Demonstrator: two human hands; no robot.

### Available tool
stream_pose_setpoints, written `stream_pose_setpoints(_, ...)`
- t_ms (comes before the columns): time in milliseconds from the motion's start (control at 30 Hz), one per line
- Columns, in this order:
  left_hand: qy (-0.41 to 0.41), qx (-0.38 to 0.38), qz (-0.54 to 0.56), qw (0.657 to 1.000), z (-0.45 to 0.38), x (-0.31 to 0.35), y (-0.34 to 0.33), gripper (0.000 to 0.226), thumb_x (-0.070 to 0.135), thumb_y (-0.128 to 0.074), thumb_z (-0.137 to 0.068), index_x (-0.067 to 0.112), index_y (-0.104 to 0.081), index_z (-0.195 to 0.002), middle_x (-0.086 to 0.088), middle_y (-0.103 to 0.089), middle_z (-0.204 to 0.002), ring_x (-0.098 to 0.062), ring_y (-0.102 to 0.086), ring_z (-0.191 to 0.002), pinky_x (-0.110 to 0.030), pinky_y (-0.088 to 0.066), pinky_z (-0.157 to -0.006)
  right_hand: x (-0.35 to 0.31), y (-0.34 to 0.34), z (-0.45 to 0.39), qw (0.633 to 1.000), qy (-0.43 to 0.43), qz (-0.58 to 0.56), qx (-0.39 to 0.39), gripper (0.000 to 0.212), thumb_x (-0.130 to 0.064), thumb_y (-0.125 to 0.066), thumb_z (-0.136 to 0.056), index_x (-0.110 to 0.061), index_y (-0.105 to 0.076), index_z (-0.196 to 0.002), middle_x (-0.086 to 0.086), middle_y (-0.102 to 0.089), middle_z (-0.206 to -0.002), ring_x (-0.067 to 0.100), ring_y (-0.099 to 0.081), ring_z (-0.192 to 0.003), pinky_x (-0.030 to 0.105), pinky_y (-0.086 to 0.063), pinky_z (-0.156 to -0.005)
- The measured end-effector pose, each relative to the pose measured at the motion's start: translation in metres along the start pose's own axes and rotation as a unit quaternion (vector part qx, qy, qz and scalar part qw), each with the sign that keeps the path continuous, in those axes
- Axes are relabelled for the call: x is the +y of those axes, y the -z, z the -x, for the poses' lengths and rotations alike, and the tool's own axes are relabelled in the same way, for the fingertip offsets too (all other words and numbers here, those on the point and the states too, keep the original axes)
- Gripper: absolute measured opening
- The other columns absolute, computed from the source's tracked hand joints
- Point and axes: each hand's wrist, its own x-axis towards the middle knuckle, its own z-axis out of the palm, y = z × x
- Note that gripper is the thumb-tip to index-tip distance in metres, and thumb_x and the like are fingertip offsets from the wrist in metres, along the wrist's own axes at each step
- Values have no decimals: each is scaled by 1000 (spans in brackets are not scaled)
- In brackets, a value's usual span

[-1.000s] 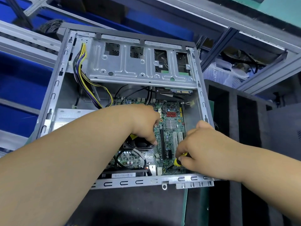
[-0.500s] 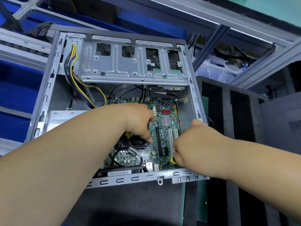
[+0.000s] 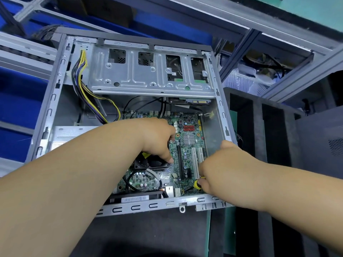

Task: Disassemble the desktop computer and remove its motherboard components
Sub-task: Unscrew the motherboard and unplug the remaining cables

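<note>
An open grey desktop case lies flat, with the green motherboard in its lower right part. My left hand rests on the black CPU cooler fan, fingers curled over its right edge. My right hand grips a screwdriver with a yellow and black handle, its tip down at the board's near right corner. White expansion slots stand just left of my right hand.
A silver drive cage spans the case's far side. A yellow, black and purple cable bundle runs down the left. The power supply sits at the left. Dark foam trays lie to the right, blue bins to the left.
The view has shifted slightly. Both hands have stayed in about the same places on the fan and the screwdriver.
</note>
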Motion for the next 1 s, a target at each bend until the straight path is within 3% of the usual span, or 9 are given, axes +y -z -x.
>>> stream_pose_setpoints(200,0,0,0,1000,0,0,0,72,61,-73,-71,28,-48,-130,-1,-48,-123,-22,-49,-108,-32,-43,-85,0,0,-2,1000,-15,3,-10,14,-29,-67,-81,-25,-60,-69,-1,-29,-46,14,-24,-43,42,-39,-70)
stream_pose_setpoints(667,3,-3,-1,1000,1,1,0,72,62,-73,-71,29,-48,-129,0,-47,-124,-23,-49,-111,-34,-45,-90,1,4,2,999,-9,5,-34,13,-25,-66,-82,-26,-58,-72,-3,-32,-47,15,-27,-44,41,-40,-71)
stream_pose_setpoints(1000,6,-10,-8,1000,1,3,1,72,62,-72,-71,29,-48,-129,-1,-47,-124,-24,-49,-112,-39,-45,-95,-3,15,4,998,-10,-17,-56,15,-24,-55,-92,-25,-68,-85,-2,-31,-54,14,-26,-50,41,-37,-81)
